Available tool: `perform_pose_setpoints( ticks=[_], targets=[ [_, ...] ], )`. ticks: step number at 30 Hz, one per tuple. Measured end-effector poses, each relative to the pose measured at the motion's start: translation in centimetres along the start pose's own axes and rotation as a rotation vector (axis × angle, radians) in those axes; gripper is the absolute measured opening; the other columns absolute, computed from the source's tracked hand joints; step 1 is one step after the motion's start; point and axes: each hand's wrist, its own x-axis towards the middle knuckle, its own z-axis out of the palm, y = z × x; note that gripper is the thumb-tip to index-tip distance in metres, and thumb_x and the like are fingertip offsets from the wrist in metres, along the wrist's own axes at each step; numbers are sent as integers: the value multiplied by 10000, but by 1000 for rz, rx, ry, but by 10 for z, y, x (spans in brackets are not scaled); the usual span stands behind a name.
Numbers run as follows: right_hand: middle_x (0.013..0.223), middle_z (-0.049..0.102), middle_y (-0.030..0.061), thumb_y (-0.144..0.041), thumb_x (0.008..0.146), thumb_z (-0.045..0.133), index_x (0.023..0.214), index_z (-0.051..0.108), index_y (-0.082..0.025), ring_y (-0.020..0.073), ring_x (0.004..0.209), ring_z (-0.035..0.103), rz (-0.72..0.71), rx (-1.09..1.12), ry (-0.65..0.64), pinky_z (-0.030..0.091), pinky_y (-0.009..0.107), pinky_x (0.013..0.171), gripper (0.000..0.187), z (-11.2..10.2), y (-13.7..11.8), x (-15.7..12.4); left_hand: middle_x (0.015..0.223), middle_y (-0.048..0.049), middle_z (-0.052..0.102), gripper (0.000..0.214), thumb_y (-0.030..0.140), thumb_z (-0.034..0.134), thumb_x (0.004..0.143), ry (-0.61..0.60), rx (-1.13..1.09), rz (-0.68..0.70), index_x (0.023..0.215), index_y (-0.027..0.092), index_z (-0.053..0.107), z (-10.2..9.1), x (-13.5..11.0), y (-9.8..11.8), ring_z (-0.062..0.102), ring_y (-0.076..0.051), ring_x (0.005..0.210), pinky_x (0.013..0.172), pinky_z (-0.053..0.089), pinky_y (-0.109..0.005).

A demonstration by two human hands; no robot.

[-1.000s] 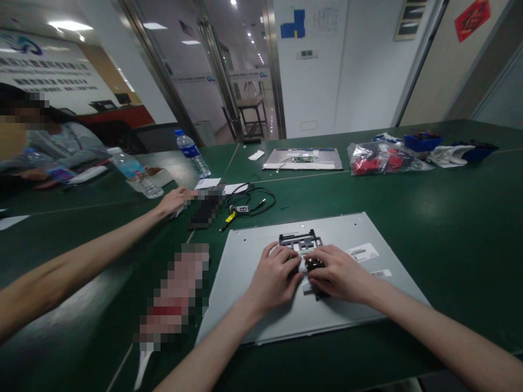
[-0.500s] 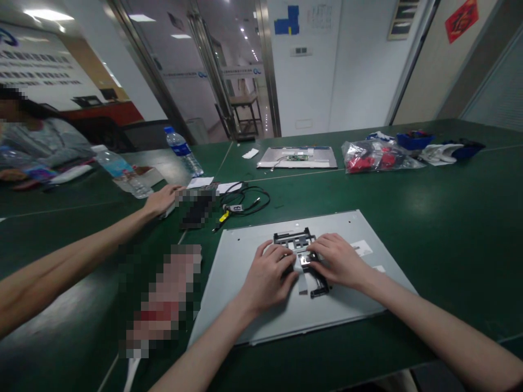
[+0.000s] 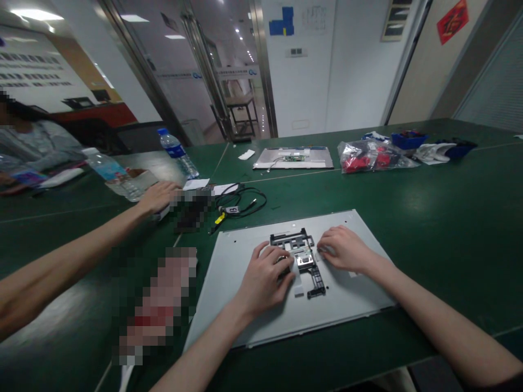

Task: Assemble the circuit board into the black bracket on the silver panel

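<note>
The green table (image 3: 433, 228) carries my pale panel (image 3: 237, 288); beyond it, on the right, a clear bag (image 3: 373, 157) has red items inside, with a blue bin (image 3: 408, 143) behind holding dark bits. The black frame (image 3: 305, 261) lies mid-panel, its visible length slanting toward me and rightward. My left hand (image 3: 267, 272), fingers curled, covers its left side; my half-closed right hand (image 3: 343, 249) sits just beside its right edge. I can't tell whether either grips anything.

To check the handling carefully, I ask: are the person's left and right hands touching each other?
Apart. The head view shows part of the black frame between the left hand and the right hand.
</note>
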Motion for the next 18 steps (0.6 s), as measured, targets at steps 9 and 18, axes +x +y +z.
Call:
perform_pose_setpoints(
  ticks=[9,18],
  targets=[
    [831,694,43,-142,823,662,865,713,-198,204,805,613,-37,-3,-20,394,347,744,88,1,-4,0,1040,-41,681,224,267,632,848,19,-17,-4,1069,253,665,-1,1,1,597,-250,1012,1044,360,-561],
    [892,688,52,-161,891,616,898,668,-182,214,891,608,-69,28,56,401,366,837,57,-1,-16,0,1060,-40,683,236,291,660,839,-30,-17,-22,1069,243,657,0,0,2,600,-255,1021,1063,340,-562]
  ],
)
